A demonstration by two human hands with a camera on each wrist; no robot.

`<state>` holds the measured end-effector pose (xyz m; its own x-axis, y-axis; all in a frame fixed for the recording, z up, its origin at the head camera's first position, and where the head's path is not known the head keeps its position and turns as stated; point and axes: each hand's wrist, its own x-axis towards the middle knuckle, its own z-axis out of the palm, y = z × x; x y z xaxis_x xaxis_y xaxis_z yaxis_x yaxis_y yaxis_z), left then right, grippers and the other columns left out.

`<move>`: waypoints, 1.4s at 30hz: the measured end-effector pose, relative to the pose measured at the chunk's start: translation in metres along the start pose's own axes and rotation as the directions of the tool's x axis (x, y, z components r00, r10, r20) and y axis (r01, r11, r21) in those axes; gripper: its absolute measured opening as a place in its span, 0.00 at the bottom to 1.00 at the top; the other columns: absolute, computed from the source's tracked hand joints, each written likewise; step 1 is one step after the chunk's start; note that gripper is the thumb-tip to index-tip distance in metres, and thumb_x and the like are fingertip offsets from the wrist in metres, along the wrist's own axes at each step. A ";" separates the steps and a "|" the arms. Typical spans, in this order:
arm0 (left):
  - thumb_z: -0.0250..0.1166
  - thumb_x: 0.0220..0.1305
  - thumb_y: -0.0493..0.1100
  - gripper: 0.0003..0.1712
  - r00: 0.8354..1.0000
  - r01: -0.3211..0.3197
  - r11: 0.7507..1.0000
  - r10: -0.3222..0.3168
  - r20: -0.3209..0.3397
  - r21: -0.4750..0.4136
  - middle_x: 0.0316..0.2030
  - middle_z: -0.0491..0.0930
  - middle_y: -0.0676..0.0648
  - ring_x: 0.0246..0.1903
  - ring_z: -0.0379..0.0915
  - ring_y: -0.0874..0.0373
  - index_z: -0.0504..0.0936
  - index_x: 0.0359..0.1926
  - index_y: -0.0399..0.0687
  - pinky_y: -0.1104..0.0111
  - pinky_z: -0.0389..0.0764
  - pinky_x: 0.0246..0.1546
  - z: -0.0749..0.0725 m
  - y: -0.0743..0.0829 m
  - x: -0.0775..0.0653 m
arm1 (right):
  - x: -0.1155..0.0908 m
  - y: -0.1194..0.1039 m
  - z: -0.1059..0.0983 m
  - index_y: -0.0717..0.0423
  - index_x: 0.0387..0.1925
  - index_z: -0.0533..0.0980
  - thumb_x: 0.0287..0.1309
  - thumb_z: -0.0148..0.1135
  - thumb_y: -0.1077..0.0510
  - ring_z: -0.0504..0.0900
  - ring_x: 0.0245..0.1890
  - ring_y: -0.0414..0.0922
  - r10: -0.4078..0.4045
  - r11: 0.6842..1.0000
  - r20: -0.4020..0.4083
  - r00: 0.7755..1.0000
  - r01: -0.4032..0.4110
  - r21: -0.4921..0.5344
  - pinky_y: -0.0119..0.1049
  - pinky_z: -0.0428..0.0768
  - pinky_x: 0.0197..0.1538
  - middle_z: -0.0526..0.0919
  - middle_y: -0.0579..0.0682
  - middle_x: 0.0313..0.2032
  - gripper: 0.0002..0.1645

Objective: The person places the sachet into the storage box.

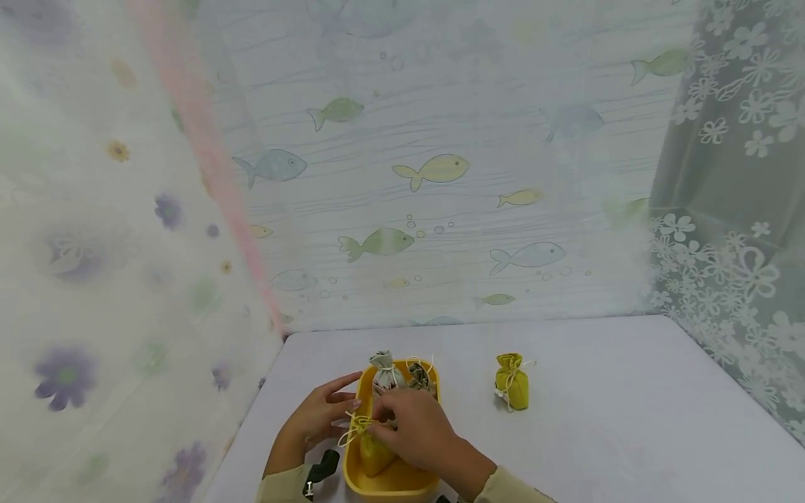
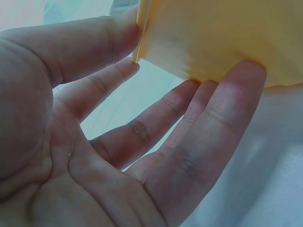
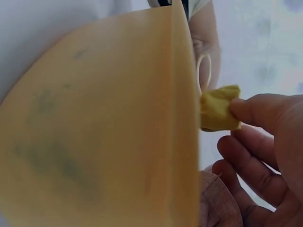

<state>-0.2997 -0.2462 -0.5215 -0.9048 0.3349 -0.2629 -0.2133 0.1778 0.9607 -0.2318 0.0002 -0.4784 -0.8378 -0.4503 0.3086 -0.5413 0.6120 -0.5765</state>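
A yellow drawstring pouch lies in the front part of a yellow plastic box. My right hand reaches over the box and pinches the gathered top of that pouch between thumb and fingers. White cord hangs loose at its neck. Against the box's left side rests my left hand; in the left wrist view its extended fingertips touch the outer wall and rim. Behind the right hand, a light grey pouch and a dark patterned pouch stand in the box, partly hidden.
Right of the box, a yellow-green drawstring pouch stands on the white table. Fish-printed sheeting rises behind the table, and flowered sheeting on the left. A reddish-brown cloth shows beyond the rim in the right wrist view.
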 end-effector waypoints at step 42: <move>0.73 0.66 0.47 0.44 0.998 0.021 0.999 -0.019 -0.058 0.037 0.67 0.73 0.31 0.49 0.85 0.49 0.65 0.79 0.58 0.47 0.89 0.45 0.004 0.000 0.001 | -0.039 0.081 -0.084 0.44 0.44 0.84 0.52 0.81 0.52 0.82 0.54 0.44 0.082 0.994 -0.548 0.832 -0.107 -0.014 0.51 0.85 0.56 0.84 0.42 0.49 0.18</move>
<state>-0.2994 -0.2421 -0.5225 -0.9206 0.2773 -0.2751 -0.2182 0.2191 0.9510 -0.2485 0.1215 -0.4738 -0.7806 0.0315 0.6242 -0.4494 0.6657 -0.5957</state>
